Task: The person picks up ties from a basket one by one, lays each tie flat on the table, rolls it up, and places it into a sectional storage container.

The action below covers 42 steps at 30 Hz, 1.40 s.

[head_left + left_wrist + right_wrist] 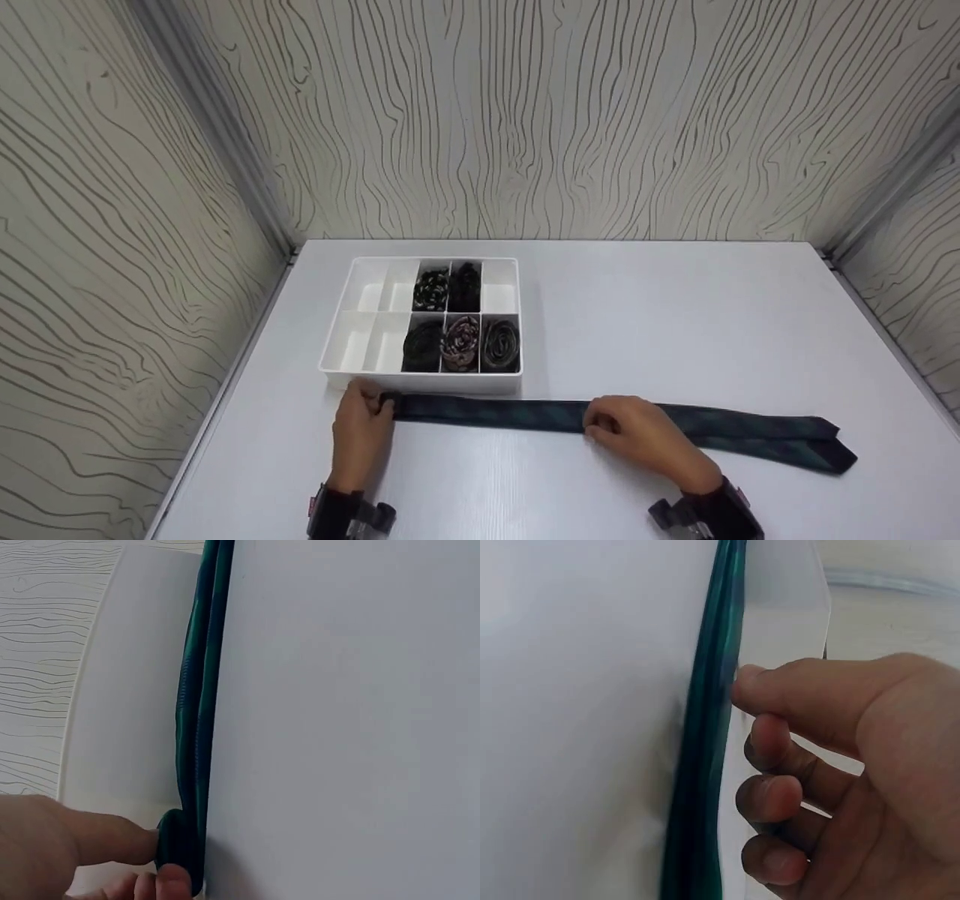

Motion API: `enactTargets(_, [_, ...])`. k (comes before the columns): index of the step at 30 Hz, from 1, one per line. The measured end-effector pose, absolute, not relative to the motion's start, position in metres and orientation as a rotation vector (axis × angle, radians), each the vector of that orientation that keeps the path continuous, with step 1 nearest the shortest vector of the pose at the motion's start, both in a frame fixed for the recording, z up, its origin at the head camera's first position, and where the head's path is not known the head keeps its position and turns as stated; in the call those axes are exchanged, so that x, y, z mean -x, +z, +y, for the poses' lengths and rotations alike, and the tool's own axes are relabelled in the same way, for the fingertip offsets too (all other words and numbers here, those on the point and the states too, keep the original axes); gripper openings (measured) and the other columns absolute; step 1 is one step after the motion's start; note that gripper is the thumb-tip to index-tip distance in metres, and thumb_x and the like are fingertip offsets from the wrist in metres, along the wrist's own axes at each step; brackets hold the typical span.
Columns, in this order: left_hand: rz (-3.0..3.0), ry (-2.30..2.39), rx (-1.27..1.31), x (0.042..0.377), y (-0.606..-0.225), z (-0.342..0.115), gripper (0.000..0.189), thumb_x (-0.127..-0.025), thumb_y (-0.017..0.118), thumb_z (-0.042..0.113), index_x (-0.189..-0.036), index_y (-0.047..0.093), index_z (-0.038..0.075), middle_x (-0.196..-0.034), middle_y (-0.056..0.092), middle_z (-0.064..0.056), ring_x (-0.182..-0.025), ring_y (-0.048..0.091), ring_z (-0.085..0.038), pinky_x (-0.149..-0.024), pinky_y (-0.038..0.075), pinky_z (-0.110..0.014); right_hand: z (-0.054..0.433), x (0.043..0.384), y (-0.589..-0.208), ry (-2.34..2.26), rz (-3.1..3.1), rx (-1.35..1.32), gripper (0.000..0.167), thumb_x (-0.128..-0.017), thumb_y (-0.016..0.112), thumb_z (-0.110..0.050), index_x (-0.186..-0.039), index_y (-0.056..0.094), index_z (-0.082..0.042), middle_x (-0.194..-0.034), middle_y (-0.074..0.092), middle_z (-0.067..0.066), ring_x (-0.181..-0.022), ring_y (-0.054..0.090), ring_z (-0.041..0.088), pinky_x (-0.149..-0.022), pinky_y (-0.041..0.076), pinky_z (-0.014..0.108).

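A dark green and navy necktie (510,414) lies lengthwise along the table, doubled over, its pointed ends at the right. At its left end is a small tight roll (174,840), which my left hand (362,435) pinches between thumb and fingers. My right hand (637,435) is over the middle of the necktie, fingers curled, pinching it; in the right wrist view the thumb tip meets the strip's edge. Just behind the necktie stands a white divided box (420,382). Rolled ties, among them a patterned one (460,341), sit in several of its compartments.
The box's left compartments (352,341) and its back right one show bare white floors. Wood-grain panels (510,120) enclose the white table (675,322) at the back and sides. Both wrists wear dark straps with small cameras.
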State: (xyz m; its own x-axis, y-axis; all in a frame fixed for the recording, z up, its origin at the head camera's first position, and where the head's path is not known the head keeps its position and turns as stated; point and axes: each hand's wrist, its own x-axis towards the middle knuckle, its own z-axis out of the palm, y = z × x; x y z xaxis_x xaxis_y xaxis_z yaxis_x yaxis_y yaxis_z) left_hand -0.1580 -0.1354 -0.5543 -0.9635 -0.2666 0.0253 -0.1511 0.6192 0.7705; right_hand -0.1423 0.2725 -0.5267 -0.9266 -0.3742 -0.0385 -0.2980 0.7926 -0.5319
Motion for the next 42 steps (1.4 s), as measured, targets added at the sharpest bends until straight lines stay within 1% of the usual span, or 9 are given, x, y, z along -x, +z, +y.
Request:
enactTargets(4, [-2.73, -1.252, -0.384, 0.158, -0.554, -0.132, 0.022, -0.098, 0.07, 0.017, -0.11, 0.058, 0.003, -0.102, 0.061, -0.011, -0.093, 0.06, -0.024, -0.075, 0.047, -0.036, 0.244, 0.152, -0.523, -0.83, 2.841, 0.698, 0.002, -0.095, 0.078, -0.019, -0.096, 0.077, -0.02, -0.087, 0.069, -0.015, -0.077, 0.056, -0.001, -0.069, 0.049, 0.024])
enactTargets(8, [-2.705, -1.298, -0.336, 0.159, -0.555, -0.125, 0.017, -0.095, 0.07, 0.008, -0.102, 0.055, 0.006, -0.097, 0.058, -0.008, -0.09, 0.057, -0.023, -0.074, 0.045, -0.034, 0.211, 0.159, -0.522, -0.837, 2.843, 0.842, 0.005, -0.094, 0.077, -0.017, -0.098, 0.076, -0.021, -0.092, 0.069, -0.012, -0.081, 0.06, 0.001, -0.072, 0.053, 0.026])
enactTargets(13, [-2.644, -1.327, -0.224, 0.159, -0.556, -0.114, 0.019, -0.091, 0.07, -0.004, -0.098, 0.057, 0.007, -0.098, 0.058, -0.006, -0.09, 0.056, -0.019, -0.077, 0.046, -0.032, 0.171, 0.164, -0.53, -0.842, 2.829, 1.053, 0.012, -0.094, 0.076, -0.014, -0.105, 0.076, -0.018, -0.108, 0.068, -0.005, -0.099, 0.065, 0.011, -0.088, 0.059, 0.033])
enactTargets(19, [-2.634, -1.38, -0.022, 0.159, -0.557, -0.106, 0.014, -0.091, 0.077, 0.001, -0.094, 0.066, 0.009, -0.094, 0.063, -0.003, -0.085, 0.057, -0.014, -0.077, 0.048, -0.026, 0.139, 0.164, -0.543, -0.668, 2.876, 1.292, 0.028, -0.092, 0.077, -0.014, -0.12, 0.077, -0.016, -0.124, 0.068, 0.002, -0.118, 0.06, 0.022, -0.102, 0.054, 0.036])
enactTargets(24, [-2.65, -1.39, -0.03, 0.159, -0.559, -0.107, 0.009, -0.095, 0.067, 0.001, -0.103, 0.065, 0.005, -0.096, 0.063, -0.007, -0.082, 0.056, -0.013, -0.073, 0.048, -0.027, 0.128, 0.165, -0.545, -0.586, 2.877, 1.26, 0.025, -0.094, 0.076, -0.017, -0.119, 0.078, -0.016, -0.12, 0.066, 0.001, -0.114, 0.057, 0.02, -0.099, 0.054, 0.035])
enactTargets(28, [-2.709, -1.356, -0.141, 0.158, -0.559, -0.106, 0.022, -0.09, 0.075, 0.009, -0.105, 0.059, 0.006, -0.1, 0.058, -0.009, -0.088, 0.054, -0.019, -0.076, 0.046, -0.034, 0.122, 0.165, -0.543, -0.59, 2.875, 1.263, 0.024, -0.093, 0.076, -0.017, -0.117, 0.077, -0.015, -0.119, 0.065, 0.002, -0.112, 0.058, 0.02, -0.097, 0.055, 0.034])
enactTargets(31, [-2.713, -1.383, -0.162, 0.157, -0.558, -0.103, 0.028, -0.087, 0.078, 0.01, -0.106, 0.058, 0.006, -0.098, 0.06, -0.008, -0.088, 0.055, -0.019, -0.077, 0.045, -0.035, 0.117, 0.166, -0.541, -0.607, 2.837, 1.25, 0.036, -0.095, 0.075, -0.018, -0.13, 0.071, -0.014, -0.128, 0.065, 0.002, -0.119, 0.059, 0.02, -0.103, 0.055, 0.034])
enactTargets(36, [-2.646, -1.461, -0.024, 0.157, -0.558, -0.099, 0.037, -0.079, 0.084, 0.002, -0.103, 0.056, 0.005, -0.093, 0.062, -0.007, -0.086, 0.057, -0.017, -0.076, 0.047, -0.031, 0.108, 0.169, -0.54, -0.633, 2.747, 1.185, 0.059, -0.099, 0.071, -0.022, -0.154, 0.052, -0.011, -0.143, 0.063, 0.004, -0.133, 0.058, 0.023, -0.114, 0.05, 0.038])
enactTargets(42, [-2.606, -1.627, 0.254, 0.159, -0.561, -0.101, 0.049, -0.074, 0.089, -0.003, -0.109, 0.055, 0.003, -0.103, 0.056, -0.012, -0.081, 0.056, -0.012, -0.069, 0.05, -0.022, 0.103, 0.174, -0.542, -0.743, 2.723, 1.105, 0.055, -0.098, 0.072, -0.02, -0.149, 0.054, -0.005, -0.143, 0.062, 0.009, -0.133, 0.06, 0.025, -0.114, 0.051, 0.038])
